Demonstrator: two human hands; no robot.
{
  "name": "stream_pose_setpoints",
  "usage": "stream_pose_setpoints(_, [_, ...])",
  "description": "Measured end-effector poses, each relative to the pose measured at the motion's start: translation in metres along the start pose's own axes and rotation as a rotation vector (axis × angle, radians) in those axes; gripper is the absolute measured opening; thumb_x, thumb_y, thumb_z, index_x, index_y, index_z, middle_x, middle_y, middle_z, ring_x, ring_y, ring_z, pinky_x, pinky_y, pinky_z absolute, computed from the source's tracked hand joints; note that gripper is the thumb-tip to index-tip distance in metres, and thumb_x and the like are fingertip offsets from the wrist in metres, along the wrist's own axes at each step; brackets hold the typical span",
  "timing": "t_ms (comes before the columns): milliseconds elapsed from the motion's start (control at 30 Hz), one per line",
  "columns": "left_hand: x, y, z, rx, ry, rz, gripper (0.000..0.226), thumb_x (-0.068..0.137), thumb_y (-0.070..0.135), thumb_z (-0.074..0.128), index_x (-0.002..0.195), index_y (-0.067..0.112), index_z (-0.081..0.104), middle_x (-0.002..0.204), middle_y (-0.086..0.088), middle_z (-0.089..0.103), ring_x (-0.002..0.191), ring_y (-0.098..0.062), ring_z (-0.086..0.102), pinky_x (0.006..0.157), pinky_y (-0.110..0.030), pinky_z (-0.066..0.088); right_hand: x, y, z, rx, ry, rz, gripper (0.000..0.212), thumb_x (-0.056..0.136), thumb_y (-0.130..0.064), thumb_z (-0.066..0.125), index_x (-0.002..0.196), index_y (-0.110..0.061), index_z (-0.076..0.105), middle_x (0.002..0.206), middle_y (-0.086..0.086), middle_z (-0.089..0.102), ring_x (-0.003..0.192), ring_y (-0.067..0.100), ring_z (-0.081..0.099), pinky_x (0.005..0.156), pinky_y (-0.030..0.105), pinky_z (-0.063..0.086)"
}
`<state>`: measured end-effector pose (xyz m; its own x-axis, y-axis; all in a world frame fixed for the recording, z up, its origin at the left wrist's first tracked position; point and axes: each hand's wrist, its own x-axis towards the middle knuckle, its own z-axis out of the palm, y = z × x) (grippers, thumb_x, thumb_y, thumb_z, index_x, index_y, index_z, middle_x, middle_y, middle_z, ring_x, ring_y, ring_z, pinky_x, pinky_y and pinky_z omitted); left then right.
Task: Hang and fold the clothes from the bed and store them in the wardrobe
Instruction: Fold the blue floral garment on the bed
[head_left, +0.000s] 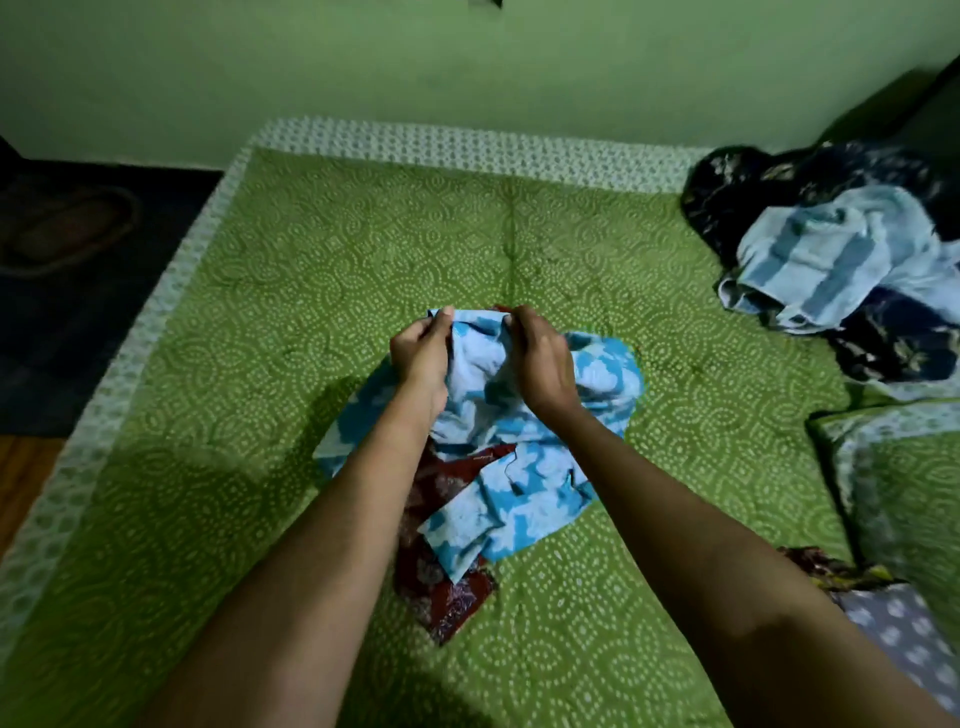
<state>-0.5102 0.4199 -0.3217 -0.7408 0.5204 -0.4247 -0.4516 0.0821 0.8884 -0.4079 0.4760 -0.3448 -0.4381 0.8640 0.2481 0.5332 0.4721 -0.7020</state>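
Two bare forearms (311, 545) reach forward over the bed (234, 338), which wears a green dotted cover. At its middle lies a crumpled blue-and-white garment (524, 499), resting on a dark red patterned cloth (447, 597). The left hand (421, 358) and the right hand (540, 364) each pinch the garment's far edge, close together, so both grips are closed on the fabric. A heap of navy and pale blue clothes (826, 249) sits well apart at the far right, near a green pillow (909, 483).
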Motion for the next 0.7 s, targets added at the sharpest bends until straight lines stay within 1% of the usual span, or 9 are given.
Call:
stream_pose_setpoints(100, [-0.027, 0.034, -0.001, -0.033, -0.025, 0.087, 0.029, 0.09, 0.015, 0.061, 0.062, 0.013, 0.054, 0.068, -0.004, 0.05, 0.067, -0.016, 0.045, 0.062, -0.026, 0.043, -0.002, -0.036, -0.026, 0.01, 0.082, -0.035, 0.026, 0.098, -0.024, 0.046, 0.089, -0.002, 0.057, 0.088, 0.024, 0.063, 0.08, 0.04, 0.058, 0.062, 0.037, 0.03])
stream_pose_setpoints(167, [-0.047, 0.06, -0.001, -0.042, -0.03, 0.156, 0.031, 0.091, 0.015, 0.06, 0.061, 0.014, 0.051, 0.065, 0.0, 0.045, 0.063, -0.012, 0.04, 0.059, -0.026, 0.038, -0.005, -0.062, -0.046, 0.043, 0.128, -0.061, 0.024, 0.098, -0.022, 0.047, 0.088, -0.003, 0.057, 0.087, 0.025, 0.063, 0.077, 0.041, 0.058, 0.062, 0.039, 0.033])
stream_pose_setpoints(267, [-0.07, 0.092, -0.005, -0.043, -0.066, 0.248, 0.031, 0.092, 0.015, 0.058, 0.062, 0.014, 0.05, 0.075, -0.007, 0.049, 0.073, -0.016, 0.042, 0.065, -0.029, 0.037, -0.01, -0.098, -0.073, 0.123, 0.211, -0.115, 0.023, 0.097, -0.016, 0.047, 0.08, -0.001, 0.053, 0.074, 0.024, 0.06, 0.065, 0.039, 0.054, 0.058, 0.037, 0.032])
stream_pose_setpoints(333, [-0.085, 0.113, -0.007, -0.024, -0.108, 0.301, 0.02, 0.093, 0.014, 0.057, 0.074, 0.009, 0.056, 0.08, -0.007, 0.054, 0.078, -0.016, 0.045, 0.067, -0.028, 0.04, -0.012, -0.122, -0.092, 0.176, 0.259, -0.124, 0.025, 0.097, -0.014, 0.048, 0.078, 0.002, 0.053, 0.068, 0.024, 0.059, 0.062, 0.036, 0.054, 0.057, 0.033, 0.025])
stream_pose_setpoints(400, [-0.098, 0.132, -0.009, -0.01, -0.136, 0.355, 0.011, 0.094, 0.009, 0.054, 0.097, 0.002, 0.061, 0.085, -0.005, 0.059, 0.082, -0.014, 0.05, 0.069, -0.023, 0.043, -0.013, -0.144, -0.109, 0.206, 0.287, -0.113, 0.026, 0.097, -0.014, 0.049, 0.079, 0.004, 0.056, 0.067, 0.025, 0.059, 0.063, 0.035, 0.054, 0.058, 0.033, 0.023])
stream_pose_setpoints(467, [-0.111, 0.147, -0.014, 0.01, -0.159, 0.388, 0.023, 0.094, 0.004, 0.052, 0.114, -0.005, 0.059, 0.098, -0.007, 0.059, 0.091, -0.014, 0.053, 0.069, -0.014, 0.044, -0.011, -0.163, -0.123, 0.236, 0.287, -0.085, 0.026, 0.096, -0.016, 0.05, 0.082, 0.003, 0.059, 0.073, 0.025, 0.061, 0.069, 0.035, 0.056, 0.06, 0.033, 0.025])
stream_pose_setpoints(533, [-0.122, 0.157, -0.019, 0.044, -0.164, 0.412, 0.025, 0.094, 0.002, 0.05, 0.117, -0.005, 0.058, 0.103, -0.008, 0.058, 0.095, -0.015, 0.053, 0.069, -0.01, 0.043, -0.007, -0.181, -0.137, 0.254, 0.267, -0.042, 0.026, 0.096, -0.017, 0.049, 0.086, 0.003, 0.061, 0.08, 0.024, 0.064, 0.073, 0.03, 0.054, 0.061, 0.03, 0.026])
stream_pose_setpoints(600, [-0.129, 0.165, -0.028, 0.068, -0.16, 0.439, 0.024, 0.093, 0.003, 0.051, 0.115, -0.004, 0.059, 0.104, -0.01, 0.06, 0.094, -0.016, 0.054, 0.069, -0.012, 0.043, -0.004, -0.202, -0.153, 0.292, 0.248, -0.012, 0.026, 0.097, -0.017, 0.049, 0.088, 0.003, 0.062, 0.083, 0.021, 0.064, 0.076, 0.023, 0.051, 0.062, 0.026, 0.027])
stream_pose_setpoints(700, [-0.128, 0.174, -0.045, 0.091, -0.099, 0.453, 0.021, 0.089, 0.003, 0.057, 0.109, -0.002, 0.061, 0.1, -0.01, 0.061, 0.09, -0.017, 0.054, 0.069, -0.019, 0.044, 0.007, -0.232, -0.175, 0.394, 0.245, 0.043, 0.024, 0.096, -0.019, 0.051, 0.09, 0.0, 0.063, 0.079, 0.01, 0.06, 0.078, 0.021, 0.053, 0.067, 0.029, 0.041])
